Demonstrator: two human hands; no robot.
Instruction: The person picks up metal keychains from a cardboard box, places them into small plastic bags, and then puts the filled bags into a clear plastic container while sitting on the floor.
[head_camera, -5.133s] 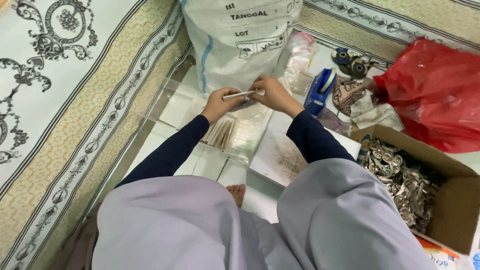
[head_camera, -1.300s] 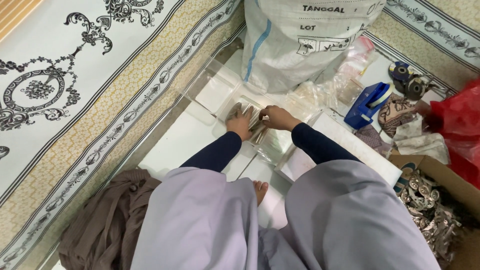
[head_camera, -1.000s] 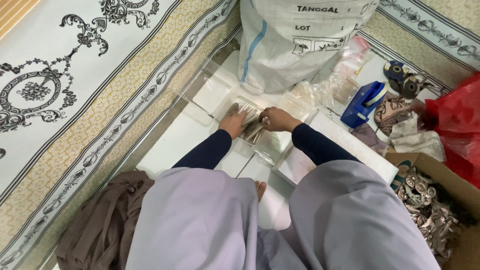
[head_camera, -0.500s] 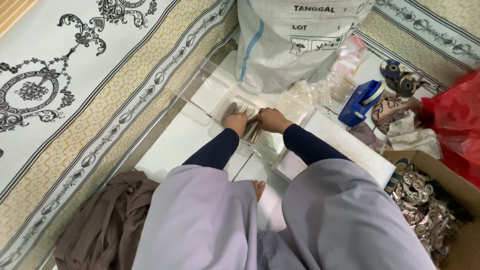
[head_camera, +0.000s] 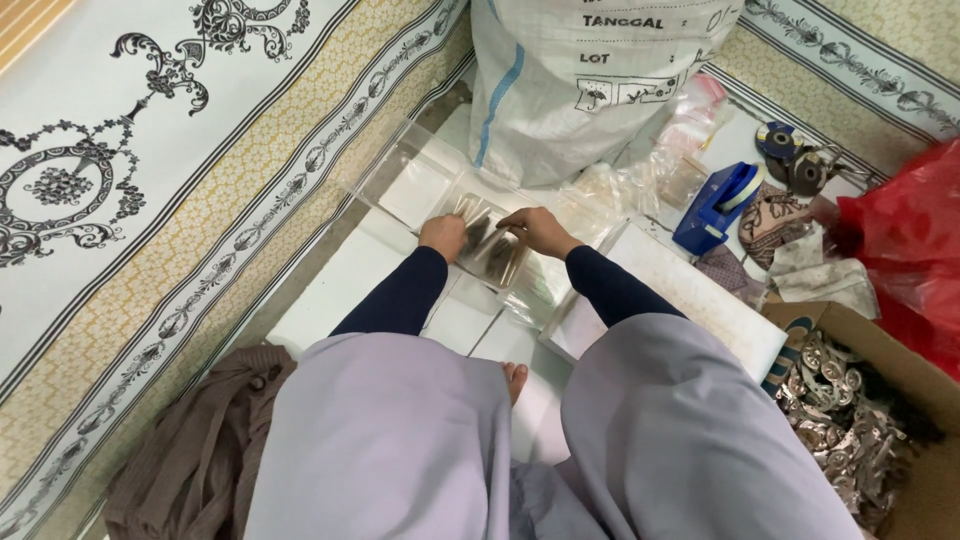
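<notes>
I sit on a white floor, grey skirt filling the lower view. My left hand (head_camera: 443, 236) and my right hand (head_camera: 537, 228) both press on a small clear plastic bag of metal parts (head_camera: 488, 250) lying flat on the floor in front of my knees. The left hand covers the bag's left edge, the right hand's fingers rest on its top right edge. More clear plastic sheets (head_camera: 420, 180) lie under and beyond the bag.
A big white woven sack (head_camera: 590, 80) stands just beyond my hands. A blue tape dispenser (head_camera: 718, 206), crumpled cloths and a red plastic bag (head_camera: 900, 240) lie to the right. A cardboard box of metal pieces (head_camera: 850, 420) sits at lower right. Brown cloth (head_camera: 190, 450) lies at left.
About five seconds ago my hands held a thin piece up between them; now both are lower, resting on the bag on the floor. Over the last second they barely moved.
</notes>
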